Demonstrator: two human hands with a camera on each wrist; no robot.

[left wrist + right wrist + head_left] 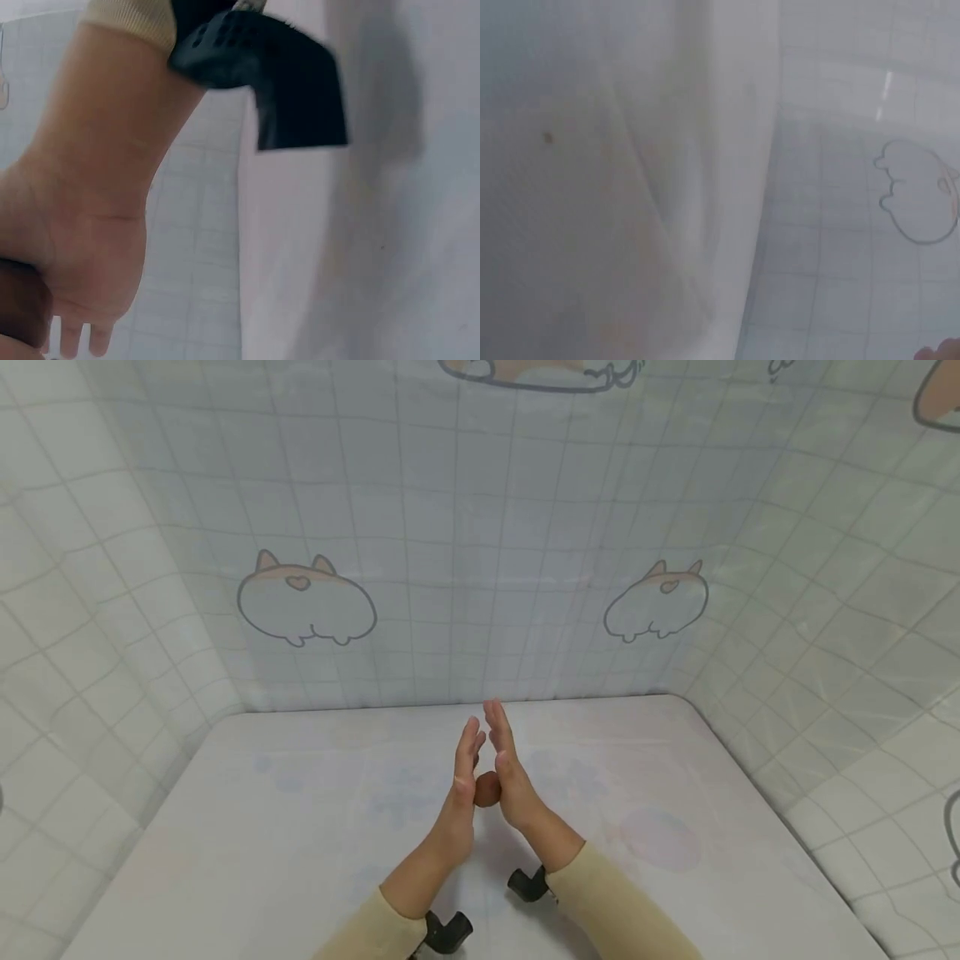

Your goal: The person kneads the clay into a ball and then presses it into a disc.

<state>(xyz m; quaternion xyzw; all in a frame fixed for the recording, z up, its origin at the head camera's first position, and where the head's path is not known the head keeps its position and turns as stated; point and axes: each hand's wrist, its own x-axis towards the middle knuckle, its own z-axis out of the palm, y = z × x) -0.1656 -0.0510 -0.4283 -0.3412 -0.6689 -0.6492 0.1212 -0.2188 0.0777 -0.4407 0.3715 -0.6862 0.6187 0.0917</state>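
A small round brown ball (487, 789), like a lump of clay or dough, sits between the two palms above the table. My left hand (459, 806) presses it from the left, fingers straight and pointing up and away. From the other side my right hand (516, 781) presses it with its fingers likewise extended, the fingertips of both hands leaning close together. The left wrist view shows the left palm (90, 247) with the ball (24, 304) against it at the left edge. Only a bit of fingertips (943, 351) shows in the right wrist view's corner.
A white table (300, 827) with faint coloured patches lies under the hands. Grid-patterned curtains (480, 543) with cartoon corgis enclose it at the back and sides. Black camera mounts (447, 933) hang under both beige sleeves (615, 906).
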